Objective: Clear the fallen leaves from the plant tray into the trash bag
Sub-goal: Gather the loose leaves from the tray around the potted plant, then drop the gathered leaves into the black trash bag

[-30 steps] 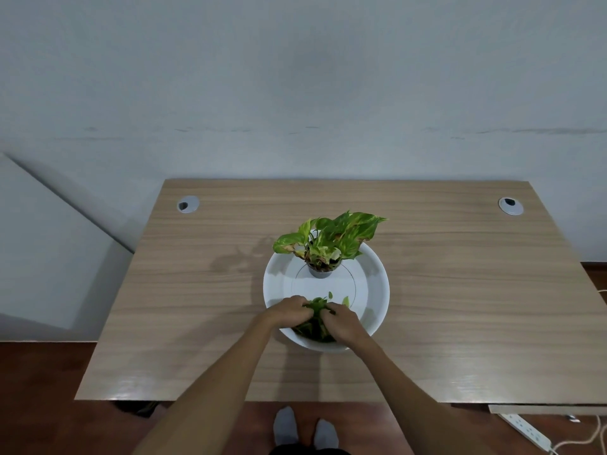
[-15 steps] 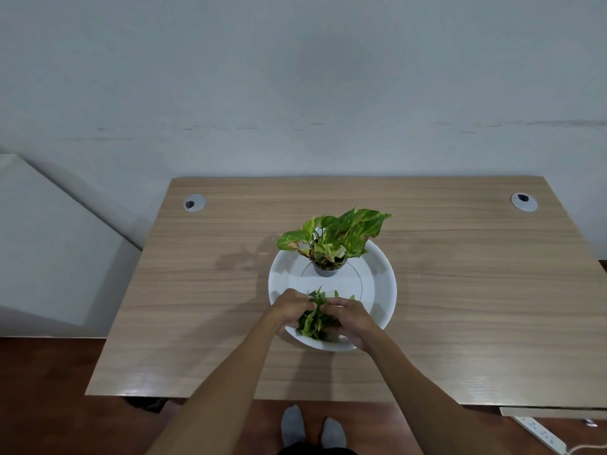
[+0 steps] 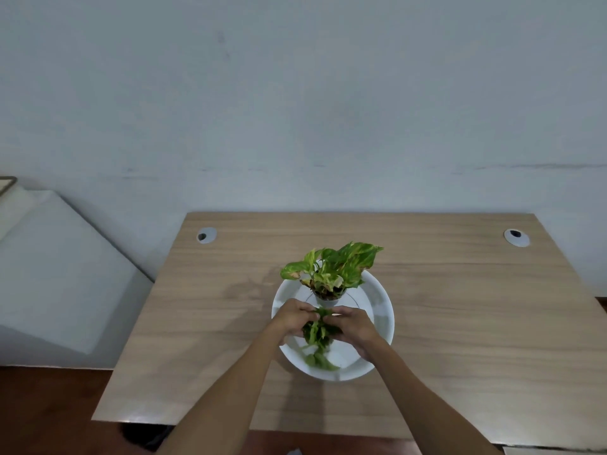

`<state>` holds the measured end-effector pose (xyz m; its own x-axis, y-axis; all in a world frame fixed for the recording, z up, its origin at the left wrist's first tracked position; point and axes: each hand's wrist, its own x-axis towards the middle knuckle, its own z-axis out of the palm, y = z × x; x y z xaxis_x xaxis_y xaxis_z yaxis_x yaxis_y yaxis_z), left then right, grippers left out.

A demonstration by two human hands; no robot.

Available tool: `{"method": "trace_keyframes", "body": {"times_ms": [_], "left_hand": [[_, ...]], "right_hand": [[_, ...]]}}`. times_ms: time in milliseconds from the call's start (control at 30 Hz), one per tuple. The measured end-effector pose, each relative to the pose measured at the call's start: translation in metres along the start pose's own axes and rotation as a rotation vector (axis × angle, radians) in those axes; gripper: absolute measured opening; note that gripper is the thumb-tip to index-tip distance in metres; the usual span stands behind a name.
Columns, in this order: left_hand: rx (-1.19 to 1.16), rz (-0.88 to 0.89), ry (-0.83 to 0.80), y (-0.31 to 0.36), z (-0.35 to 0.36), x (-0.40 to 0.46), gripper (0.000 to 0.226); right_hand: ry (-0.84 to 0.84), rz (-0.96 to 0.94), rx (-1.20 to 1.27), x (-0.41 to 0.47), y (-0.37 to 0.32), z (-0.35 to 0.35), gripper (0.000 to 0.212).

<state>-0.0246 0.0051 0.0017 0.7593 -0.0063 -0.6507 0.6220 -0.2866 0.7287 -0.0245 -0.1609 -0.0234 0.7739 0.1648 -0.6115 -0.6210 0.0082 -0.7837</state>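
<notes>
— What are your hands doing over the tray?

— I am cupping both of them together around a clump of fallen leaves (image 3: 318, 330). My left hand (image 3: 293, 319) is closing on the clump from one side and my right hand (image 3: 355, 327) is pressing in from the other, fingertips nearly meeting above it.

— Where is that clump relative to the tray?

— It is hanging between my palms over the near half of the white round plant tray (image 3: 382, 310). A few loose leaves (image 3: 320, 360) are trailing below my hands, down by the tray's near rim; the blur is keeping me from telling whether they are touching the tray floor.

— And the plant?

— The potted pothos (image 3: 331, 269) is standing upright in the far half of the tray, just beyond my fingers. The tray is sitting on the wooden desk (image 3: 460, 323).

— The trash bag?

— I am not seeing it anywhere around the tray.
</notes>
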Motion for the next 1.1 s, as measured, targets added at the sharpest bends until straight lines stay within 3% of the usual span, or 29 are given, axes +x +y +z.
{"method": "trace_keyframes", "body": {"times_ms": [167,400,733,1100], "left_hand": [[-0.037,-0.007,0.048,0.005,-0.003,-0.002,0.022],[-0.059,-0.008,0.096,0.007,-0.003,-0.007,0.014],[-0.140,0.024,0.176,-0.004,-0.019,-0.011,0.015],[-0.173,0.052,0.253,-0.030,-0.097,-0.023,0.010]], "right_hand": [[-0.032,-0.059,-0.058,0.000,-0.007,0.000,0.027],[-0.034,-0.085,-0.082,0.001,-0.007,0.002,0.016],[-0.011,-0.109,-0.120,0.007,-0.009,0.028,0.021],[-0.066,-0.120,-0.170,0.017,-0.016,0.114,0.029]]}}
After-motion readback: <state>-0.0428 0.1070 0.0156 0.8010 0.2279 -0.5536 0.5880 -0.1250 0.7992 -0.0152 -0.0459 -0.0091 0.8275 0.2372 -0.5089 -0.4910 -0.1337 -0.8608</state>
